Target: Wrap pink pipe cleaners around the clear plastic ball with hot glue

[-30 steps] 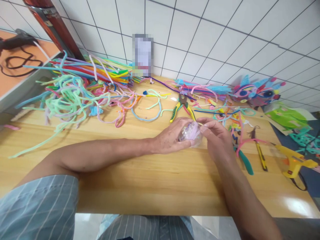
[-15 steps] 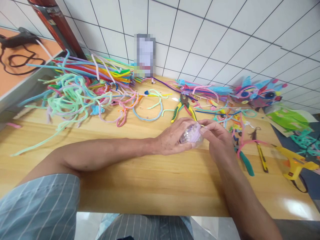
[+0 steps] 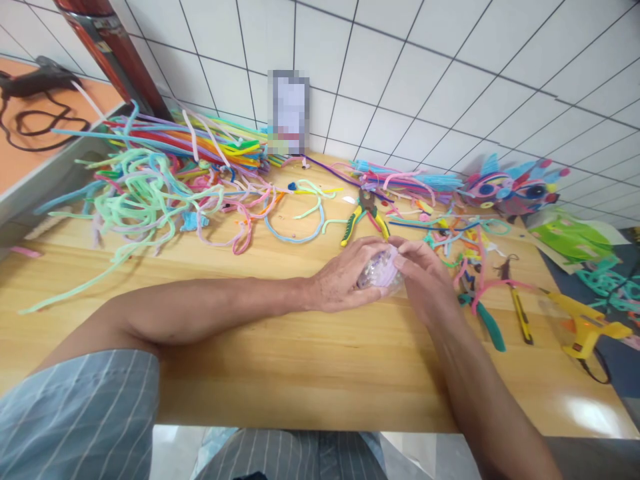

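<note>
A clear, shiny rounded object with lilac parts (image 3: 379,270) is held above the wooden table. My left hand (image 3: 343,277) wraps round its left side. My right hand (image 3: 423,270) is at its upper right edge, thumb and fingers pressed together against it; anything small between those fingertips is hidden. Just beyond the hands lie pliers with yellow and green handles (image 3: 367,212), their handle ends close to my fingers.
Tangled green pipe cleaners (image 3: 143,193) and a colourful bundle (image 3: 200,143) lie at the left. A phone (image 3: 290,113) leans on the wall. At the right are a cutter (image 3: 521,313), a yellow glue gun (image 3: 583,323) and teal-handled pliers (image 3: 490,327).
My right hand has moved slightly left, closer against the clear object. The thin yellowish strand by its fingertips no longer shows. My left hand has barely moved.
</note>
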Action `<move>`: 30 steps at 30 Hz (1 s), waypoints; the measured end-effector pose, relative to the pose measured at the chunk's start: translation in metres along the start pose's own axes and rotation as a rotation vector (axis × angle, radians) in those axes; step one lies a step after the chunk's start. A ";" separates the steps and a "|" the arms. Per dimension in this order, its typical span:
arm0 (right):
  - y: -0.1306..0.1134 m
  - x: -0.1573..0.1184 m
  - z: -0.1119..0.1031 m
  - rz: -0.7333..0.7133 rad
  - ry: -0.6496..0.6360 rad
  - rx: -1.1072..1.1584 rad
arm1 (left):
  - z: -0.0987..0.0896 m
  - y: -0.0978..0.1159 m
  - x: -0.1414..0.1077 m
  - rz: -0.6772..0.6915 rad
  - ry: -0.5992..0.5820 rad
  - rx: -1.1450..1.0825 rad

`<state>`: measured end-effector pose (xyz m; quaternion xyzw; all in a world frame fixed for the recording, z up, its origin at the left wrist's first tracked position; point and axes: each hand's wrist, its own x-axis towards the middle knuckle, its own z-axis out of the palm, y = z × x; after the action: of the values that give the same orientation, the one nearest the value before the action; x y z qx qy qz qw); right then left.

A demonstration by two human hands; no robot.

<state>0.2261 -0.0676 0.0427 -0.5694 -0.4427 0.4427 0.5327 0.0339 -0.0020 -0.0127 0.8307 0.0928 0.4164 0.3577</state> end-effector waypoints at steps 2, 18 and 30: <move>0.001 0.001 -0.001 -0.006 -0.010 0.003 | 0.000 -0.001 -0.001 -0.002 -0.004 0.006; -0.003 0.003 -0.004 0.119 -0.062 0.054 | -0.011 0.004 0.013 -0.074 -0.042 -0.064; -0.012 -0.012 0.008 -0.151 -0.025 -0.122 | -0.014 0.006 0.012 -0.143 -0.032 -0.129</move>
<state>0.2153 -0.0771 0.0549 -0.5603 -0.5170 0.3806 0.5233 0.0302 0.0063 0.0041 0.8037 0.1191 0.3813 0.4409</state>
